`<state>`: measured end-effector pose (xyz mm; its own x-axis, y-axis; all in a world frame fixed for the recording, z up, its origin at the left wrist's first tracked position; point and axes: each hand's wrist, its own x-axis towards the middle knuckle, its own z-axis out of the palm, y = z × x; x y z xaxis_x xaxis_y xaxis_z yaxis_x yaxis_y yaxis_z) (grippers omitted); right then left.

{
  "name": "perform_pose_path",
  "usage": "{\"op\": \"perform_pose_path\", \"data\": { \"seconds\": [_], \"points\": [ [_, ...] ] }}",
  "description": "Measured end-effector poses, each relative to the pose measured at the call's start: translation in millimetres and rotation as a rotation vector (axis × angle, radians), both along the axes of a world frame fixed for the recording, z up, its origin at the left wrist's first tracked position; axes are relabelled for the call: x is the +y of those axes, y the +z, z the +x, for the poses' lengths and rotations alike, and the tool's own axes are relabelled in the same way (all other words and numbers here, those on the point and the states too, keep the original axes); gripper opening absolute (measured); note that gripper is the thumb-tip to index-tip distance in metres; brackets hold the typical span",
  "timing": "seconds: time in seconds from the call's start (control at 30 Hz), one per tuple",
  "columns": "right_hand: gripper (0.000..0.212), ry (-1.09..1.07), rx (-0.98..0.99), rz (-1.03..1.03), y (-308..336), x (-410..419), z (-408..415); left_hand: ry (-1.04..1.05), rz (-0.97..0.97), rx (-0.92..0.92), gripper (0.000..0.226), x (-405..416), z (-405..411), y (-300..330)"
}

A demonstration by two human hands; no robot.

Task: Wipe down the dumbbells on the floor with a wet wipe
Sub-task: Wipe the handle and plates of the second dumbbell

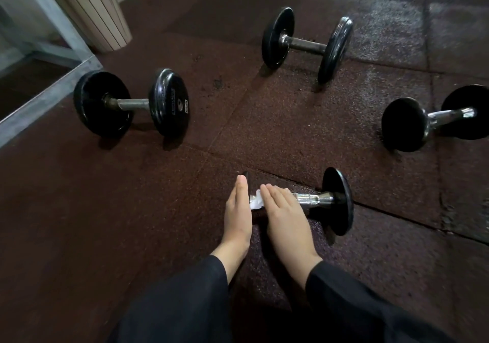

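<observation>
Head view, steeply downward (wide-angle), close above floor point(105, 210)

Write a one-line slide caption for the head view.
Right hand presses a white wipe on the nearest dumbbell's chrome handle; left hand steadies its plate.

nothing legible anywhere. only pale printed marks on the inner plate of the left dumbbell point(131, 103), one strip and a small badge, too blurred to read.
</observation>
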<state>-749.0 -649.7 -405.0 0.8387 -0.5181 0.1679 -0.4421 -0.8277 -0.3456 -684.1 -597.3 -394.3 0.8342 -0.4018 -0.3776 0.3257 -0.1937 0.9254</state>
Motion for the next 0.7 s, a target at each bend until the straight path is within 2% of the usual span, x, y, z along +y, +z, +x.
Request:
{"op": "perform_pose_path", "data": {
  "seconds": [0.2,0.37,0.6,0.7],
  "points": [
    [0.047,0.179,-0.074,0.005,-3,3,-14,-0.018,-0.007,0.043,0.056,4,-2,-2],
    [0.047,0.112,-0.03,-0.039,2,-6,-5,-0.014,0.016,-0.002,0.054,2,0,-2],
    [0.03,0.11,-0.017,0.251,21,-10,4,-0.003,0.008,0.019,0.069,3,-3,0],
    [0.027,0.065,0.053,0.247,25,-19,11,-0.003,0.006,0.005,0.085,4,-3,1]
  ]
}}
